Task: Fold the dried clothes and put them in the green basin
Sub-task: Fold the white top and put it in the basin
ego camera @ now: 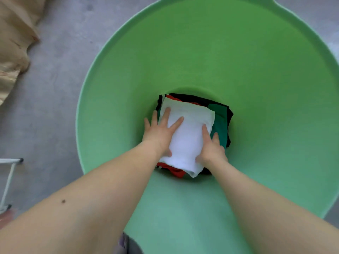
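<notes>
A large green basin (220, 52) fills most of the view. At its bottom lies a stack of folded clothes: a folded white cloth (189, 134) on top, a green garment (220, 123) at the right, and red (176, 171) and black pieces underneath. My left hand (159, 131) lies flat with straight fingers on the white cloth's left side. My right hand (211, 149) presses on its right edge, fingers pointing away from me. Both forearms reach down into the basin.
The basin stands on a grey concrete floor (55, 88). A beige cloth (14, 43) lies crumpled at the upper left. White metal legs of a rack (9, 180) show at the left edge.
</notes>
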Tool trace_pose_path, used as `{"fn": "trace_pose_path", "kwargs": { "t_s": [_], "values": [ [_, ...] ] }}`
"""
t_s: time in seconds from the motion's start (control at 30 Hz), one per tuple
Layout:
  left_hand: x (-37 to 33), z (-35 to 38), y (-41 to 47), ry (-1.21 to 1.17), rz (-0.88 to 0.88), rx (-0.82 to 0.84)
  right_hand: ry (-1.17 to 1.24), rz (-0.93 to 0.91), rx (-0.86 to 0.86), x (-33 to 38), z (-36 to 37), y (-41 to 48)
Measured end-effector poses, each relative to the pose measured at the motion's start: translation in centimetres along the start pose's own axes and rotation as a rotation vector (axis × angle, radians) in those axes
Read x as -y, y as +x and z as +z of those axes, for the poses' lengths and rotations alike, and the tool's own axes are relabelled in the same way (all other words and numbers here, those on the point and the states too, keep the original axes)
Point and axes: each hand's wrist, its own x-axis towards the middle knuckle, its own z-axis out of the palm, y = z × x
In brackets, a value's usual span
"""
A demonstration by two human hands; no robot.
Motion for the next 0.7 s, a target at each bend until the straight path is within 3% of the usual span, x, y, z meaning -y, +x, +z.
{"fn": "trace_pose_path", "kwargs": {
  "t_s": [0.07, 0.13, 0.37, 0.53, 0.7],
  "values": [
    [0.6, -1.8, -1.3, -0.199, -0.105, 0.019, 0.227, 0.030, -0.051, 0.1, -1.9, -1.6],
    [0.9, -3.5, -2.8, -0.341, -0.153, -0.007, 0.282, -0.005, -0.123, 0.3, -3.7, -3.8],
    [0.6, -11.7, -13.2, -0.149, -0.059, -0.114, 0.566, -0.114, -0.152, 1.8, -11.2, -14.0],
    [1.3, -17.4, -19.5, -0.449, -0.008, -0.137, 0.597, -0.240, -0.192, 3.8, -17.4, -22.4],
    [1.3, -25.1, -27.5, -0.462, 0.102, -0.201, 0.573, -0.410, -0.239, 6.2, -22.6, -31.6]
  ]
}}
